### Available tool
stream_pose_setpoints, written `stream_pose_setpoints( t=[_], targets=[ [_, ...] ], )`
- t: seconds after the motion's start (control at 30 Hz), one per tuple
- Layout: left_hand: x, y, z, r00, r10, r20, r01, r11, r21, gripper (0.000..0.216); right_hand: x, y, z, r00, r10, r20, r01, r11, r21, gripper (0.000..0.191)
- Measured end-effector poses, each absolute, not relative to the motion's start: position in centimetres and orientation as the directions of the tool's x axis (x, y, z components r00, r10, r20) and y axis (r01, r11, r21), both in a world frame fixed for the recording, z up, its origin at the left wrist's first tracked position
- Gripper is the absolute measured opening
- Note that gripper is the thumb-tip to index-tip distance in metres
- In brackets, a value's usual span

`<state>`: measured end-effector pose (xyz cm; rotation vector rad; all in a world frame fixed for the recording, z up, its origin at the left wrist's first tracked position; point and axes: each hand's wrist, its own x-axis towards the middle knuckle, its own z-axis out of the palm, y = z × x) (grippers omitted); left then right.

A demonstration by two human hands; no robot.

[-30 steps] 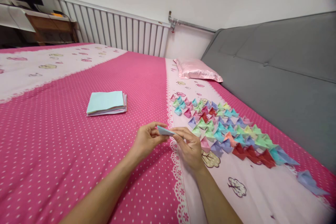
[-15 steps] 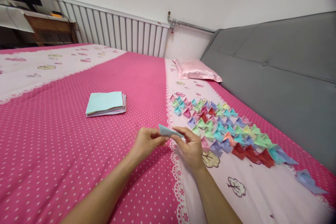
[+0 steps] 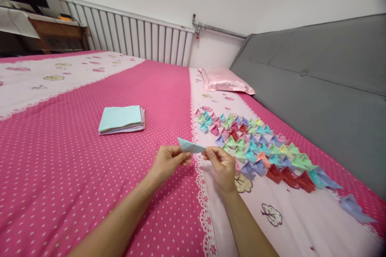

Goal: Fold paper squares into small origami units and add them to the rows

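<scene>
Over the dotted pink bedspread (image 3: 157, 88), both hands (image 3: 222, 166), nearly closed, pinch a folded blue paper (image 3: 192, 147) near opposite ends.

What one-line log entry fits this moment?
left hand: holding folded paper | right hand: pinching its right end | paper stack: on bedspread

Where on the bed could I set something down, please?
Bare bedspread lies between the stack and the left hand, and between the stack and the pillow. More lies in front of the boats, right of the right arm. It is crowded among the boats, from the right hand towards the headboard.
</scene>
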<state>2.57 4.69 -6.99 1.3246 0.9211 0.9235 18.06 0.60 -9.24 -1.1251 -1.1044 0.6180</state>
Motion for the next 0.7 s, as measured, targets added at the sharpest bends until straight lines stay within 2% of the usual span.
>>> stream_pose_setpoints(
  t=[0.23,0.33,0.5,0.7],
  targets=[
    [2.58,4.74,-6.91,0.386,0.921,-0.050,-0.028,0.066,0.997,0.011,18.16,0.74,-9.55,0.351,0.864,0.361,0.045,0.369,-0.928,0.013],
    [2.43,4.80,-6.91,0.435,0.899,-0.042,-0.002,0.047,0.999,0.011,18.11,0.65,-9.33,0.275,0.902,0.332,-0.050,0.358,-0.932,0.015],
    [2.43,4.84,-7.11,0.512,0.859,-0.027,0.012,0.025,1.000,0.015,17.93,0.41,-8.93,0.119,0.971,0.206,-0.236,0.229,-0.944,0.019],
    [2.35,4.70,-7.49,0.524,0.851,0.047,0.018,-0.066,0.998,0.018,17.92,0.28,-9.03,0.035,0.979,0.199,-0.269,0.201,-0.942,0.014]
  ],
)
